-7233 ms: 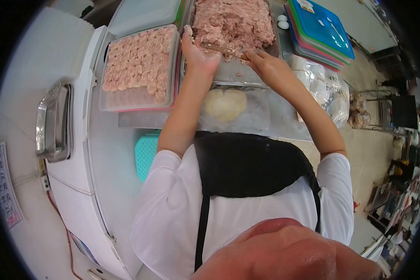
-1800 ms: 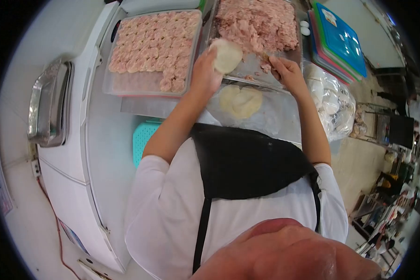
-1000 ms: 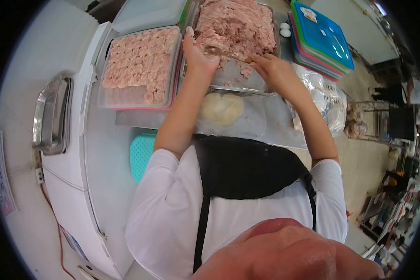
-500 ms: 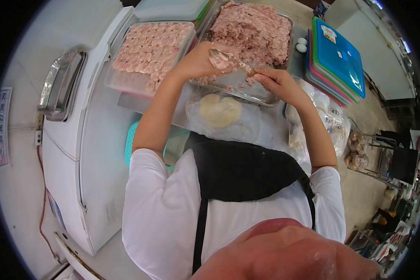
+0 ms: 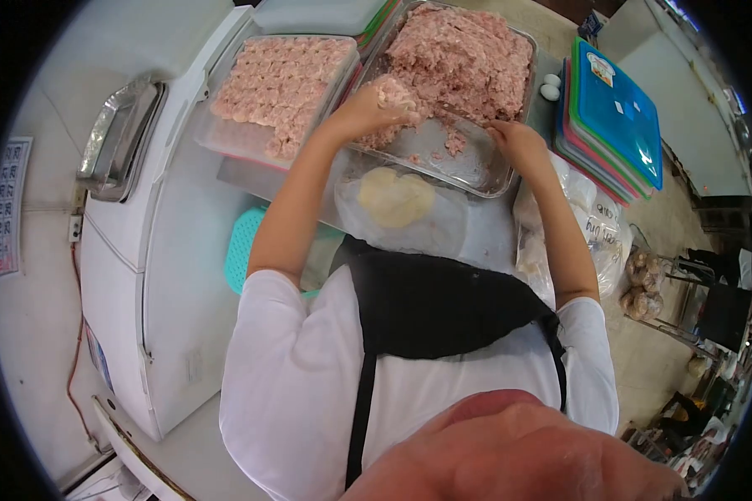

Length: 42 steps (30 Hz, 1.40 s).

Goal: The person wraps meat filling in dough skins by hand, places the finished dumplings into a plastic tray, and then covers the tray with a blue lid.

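My left hand (image 5: 374, 113) is cupped at the near left corner of the metal tray (image 5: 476, 179), its fingers curled round a portion of ground meat with pale wrapper-like bits. My right hand (image 5: 516, 144) closes on the handle of a thin utensil, whose far end lies in the ground meat (image 5: 455, 63); whether it is a spoon or a spatula is hidden. Loose scraps of meat stick to the bare part of the tray. Just below the tray, round pale dough wrappers (image 5: 395, 198) lie on a clear plastic bag (image 5: 443, 230).
A plastic container (image 5: 234, 138) with rows of filled dumplings (image 5: 288, 79) stands left of the tray. To the right are two eggs (image 5: 550, 88), a stack of coloured lids (image 5: 618, 108) and marked plastic bags (image 5: 602, 230). A turquoise basket (image 5: 244, 250) sits near my left elbow.
The utensil has left my left palm and dipped into the tray's meat. My right hand has shifted right, and my left hand has turned and curled round its meat.
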### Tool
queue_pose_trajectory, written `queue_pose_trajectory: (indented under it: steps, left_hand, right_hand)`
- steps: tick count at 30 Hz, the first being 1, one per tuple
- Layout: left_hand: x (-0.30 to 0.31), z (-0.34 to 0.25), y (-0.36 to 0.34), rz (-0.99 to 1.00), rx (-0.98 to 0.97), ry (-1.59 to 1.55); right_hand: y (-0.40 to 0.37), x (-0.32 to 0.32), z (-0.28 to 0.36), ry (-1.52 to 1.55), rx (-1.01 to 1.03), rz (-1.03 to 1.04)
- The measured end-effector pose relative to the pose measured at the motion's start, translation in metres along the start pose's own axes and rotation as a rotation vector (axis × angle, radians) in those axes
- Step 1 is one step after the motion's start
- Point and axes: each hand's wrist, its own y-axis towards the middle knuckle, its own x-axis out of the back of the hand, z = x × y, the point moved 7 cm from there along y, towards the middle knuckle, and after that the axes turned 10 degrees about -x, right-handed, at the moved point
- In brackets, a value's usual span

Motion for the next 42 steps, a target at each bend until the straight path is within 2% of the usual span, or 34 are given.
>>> queue_pose_trajectory:
  steps: [2,3,6,9,11,13,14,16,17,20,23,25,26,28,29,32,33,36,38,39,40,42]
  left_hand:
    - [0.006,-0.041,-0.007,0.000,-0.109,-0.077]
    - [0.007,-0.056,-0.009,0.006,-0.148,-0.104]
    - [0.009,-0.080,-0.008,0.047,-0.223,-0.054]
    - [0.000,-0.098,-0.001,0.141,-0.384,0.071]
    - [-0.002,-0.084,0.006,0.185,-0.500,0.216]
    - [-0.002,-0.068,0.001,0.158,-0.277,0.174]
    - [0.000,-0.060,-0.001,0.145,-0.168,0.155]
    - [0.005,-0.054,-0.003,0.116,-0.151,0.154]
    - [0.006,-0.052,-0.004,0.105,-0.144,0.149]
    - [0.009,-0.066,-0.008,0.115,-0.283,0.106]
    - [0.031,-0.074,-0.025,-0.078,-0.331,0.126]
    - [0.038,-0.077,-0.033,-0.049,-0.332,0.057]
    - [0.044,-0.078,-0.038,-0.037,-0.330,0.022]
    - [0.055,-0.076,-0.048,0.028,-0.191,0.011]
    - [0.062,-0.072,-0.053,0.058,-0.122,0.008]
    - [0.102,-0.041,-0.075,0.017,0.010,-0.122]
    - [0.124,-0.031,-0.083,-0.048,-0.023,-0.015]
    - [0.186,0.010,-0.112,-0.050,0.018,0.216]
    - [0.212,0.072,-0.130,-0.154,-0.032,0.308]
    - [0.221,0.076,-0.138,-0.203,-0.060,0.354]
    - [0.223,0.085,-0.141,-0.146,-0.045,0.420]
    - [0.217,0.094,-0.146,-0.025,-0.021,0.547]
  right_hand:
    - [-0.003,0.025,-0.013,0.205,-0.164,0.068]
    - [-0.008,0.045,-0.004,0.361,-0.181,0.137]
    - [-0.023,0.067,0.033,0.771,-0.003,0.271]
    - [-0.032,0.052,0.073,0.680,0.150,0.299]
    - [-0.027,0.049,0.064,0.539,0.181,0.256]
    - [-0.019,0.066,0.065,0.320,0.232,0.133]
    - [-0.023,0.074,0.066,0.274,0.195,0.057]
    - [-0.043,0.092,0.087,0.180,0.118,-0.092]
    - [-0.048,0.087,0.095,0.162,0.174,-0.143]
    - [-0.044,0.086,0.095,0.101,0.201,-0.148]
    - [-0.045,0.110,0.098,0.299,0.122,0.001]
    - [-0.055,0.114,0.117,0.417,0.047,0.115]
    - [-0.055,0.104,0.131,0.372,0.091,0.097]
    - [-0.055,0.075,0.156,0.285,0.180,0.064]
    - [-0.049,0.065,0.161,0.305,0.104,0.164]
    - [-0.040,0.049,0.158,0.444,0.078,0.117]
    - [-0.040,0.051,0.162,0.436,0.048,0.060]
    - [-0.040,0.043,0.165,0.506,0.080,-0.061]
    - [-0.041,0.035,0.171,0.581,-0.043,0.004]
    - [-0.043,0.030,0.174,0.613,-0.134,0.049]
    - [-0.046,0.024,0.176,0.645,-0.225,0.090]
    - [-0.052,0.018,0.188,0.658,-0.202,0.026]
